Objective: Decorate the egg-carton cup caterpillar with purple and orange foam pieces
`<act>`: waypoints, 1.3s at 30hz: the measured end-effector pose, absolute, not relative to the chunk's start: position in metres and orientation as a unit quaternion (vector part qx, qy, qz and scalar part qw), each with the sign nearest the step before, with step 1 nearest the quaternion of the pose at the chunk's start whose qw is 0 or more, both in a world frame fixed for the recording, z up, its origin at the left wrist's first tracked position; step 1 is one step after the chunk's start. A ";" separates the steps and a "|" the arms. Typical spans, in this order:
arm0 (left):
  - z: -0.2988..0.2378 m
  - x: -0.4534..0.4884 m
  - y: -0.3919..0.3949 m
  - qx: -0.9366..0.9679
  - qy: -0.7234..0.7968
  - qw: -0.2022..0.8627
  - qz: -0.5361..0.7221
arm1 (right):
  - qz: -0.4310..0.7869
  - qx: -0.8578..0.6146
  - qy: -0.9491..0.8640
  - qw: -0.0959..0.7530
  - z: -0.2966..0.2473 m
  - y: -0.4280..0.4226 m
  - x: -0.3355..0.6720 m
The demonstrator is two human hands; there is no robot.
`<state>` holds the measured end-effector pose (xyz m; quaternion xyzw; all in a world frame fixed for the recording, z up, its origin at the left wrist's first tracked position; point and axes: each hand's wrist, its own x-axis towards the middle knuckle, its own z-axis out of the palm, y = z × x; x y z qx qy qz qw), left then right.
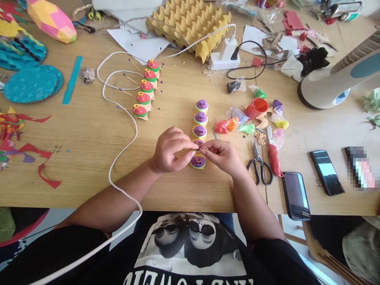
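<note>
A row of purple-topped egg-carton cups runs up the middle of the wooden table. My left hand and my right hand meet over the row's near end, fingers pinched together on the second-nearest cup; what sits between the fingertips is too small to name. The nearest cup lies just under my hands. A second row of red-topped cups with purple-headed pins lies to the upper left.
Bags of coloured clay, an orange cup, scissors, a red knife and two phones lie to the right. A white cable, yellow egg tray, charger and fan are also here.
</note>
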<state>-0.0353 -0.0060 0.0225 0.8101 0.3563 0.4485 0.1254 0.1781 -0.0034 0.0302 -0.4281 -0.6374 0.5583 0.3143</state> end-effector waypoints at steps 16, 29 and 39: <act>0.018 -0.037 -0.006 0.826 0.300 0.198 0.434 | 0.439 -0.381 -0.782 0.225 0.032 0.000 0.186; 0.018 -0.037 -0.005 0.847 0.273 0.228 0.394 | 0.422 -0.378 -0.797 0.210 0.035 -0.001 0.186; 0.020 -0.036 -0.005 0.851 0.273 0.231 0.384 | 0.420 -0.393 -0.789 0.216 0.038 -0.001 0.189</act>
